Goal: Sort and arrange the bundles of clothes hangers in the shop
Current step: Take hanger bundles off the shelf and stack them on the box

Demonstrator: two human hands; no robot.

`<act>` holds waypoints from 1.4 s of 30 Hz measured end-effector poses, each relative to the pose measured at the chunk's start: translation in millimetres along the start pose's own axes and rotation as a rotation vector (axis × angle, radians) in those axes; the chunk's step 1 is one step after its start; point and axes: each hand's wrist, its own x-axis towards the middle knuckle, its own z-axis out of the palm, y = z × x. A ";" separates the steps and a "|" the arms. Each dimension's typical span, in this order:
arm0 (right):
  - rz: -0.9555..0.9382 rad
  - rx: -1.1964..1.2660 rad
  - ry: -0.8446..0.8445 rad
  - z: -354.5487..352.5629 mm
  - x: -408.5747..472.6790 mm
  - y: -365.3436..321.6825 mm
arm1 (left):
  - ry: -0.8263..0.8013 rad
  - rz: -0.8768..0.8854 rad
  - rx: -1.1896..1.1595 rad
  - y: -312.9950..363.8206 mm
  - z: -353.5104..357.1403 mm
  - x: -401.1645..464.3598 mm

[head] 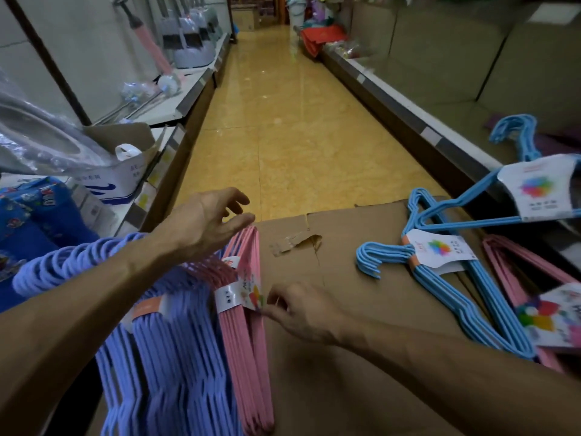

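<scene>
The right hand (301, 313) pinches the paper label (242, 292) on the pink hanger bundle (248, 341); its print is too blurred to read. The left hand (207, 218) hovers open over the bundle's tip.

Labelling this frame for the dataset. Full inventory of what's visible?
purple hanger bundles: several, exact count unclear, purple, stacked at lower left
pink hanger bundle: one, pink, right edge of that stack, paper label
blue hanger bundles: two, light blue, one flat on the cardboard at right, one resting on the right shelf edge
second pink hanger bundle: one, pink, far right, partly under the blue one
cardboard sheet: one, brown, torn, under the bundles
white box: one, white with blue print, left shelf
left hand: at the pink bundle's far end
right hand: fingers at the pink bundle's label
</scene>
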 end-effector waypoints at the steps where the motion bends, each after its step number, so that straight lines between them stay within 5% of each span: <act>1: 0.001 -0.029 0.042 -8.9 -5.5 7.6 | 0.021 0.004 -0.052 10.5 1.6 3.7; 15: 0.297 -0.054 0.398 -118.0 -155.2 135.3 | 0.041 0.064 -0.740 209.5 37.7 64.1; 33: 0.827 -0.068 0.541 -158.0 -316.1 253.5 | -0.118 0.122 -0.863 373.3 105.5 104.2; 37: 1.006 0.169 0.420 -153.3 -321.1 272.5 | -0.203 0.152 -0.837 376.4 116.2 97.9; 42: 0.928 0.737 0.431 -146.0 -303.3 275.3 | -0.256 0.146 -0.820 365.9 119.8 99.3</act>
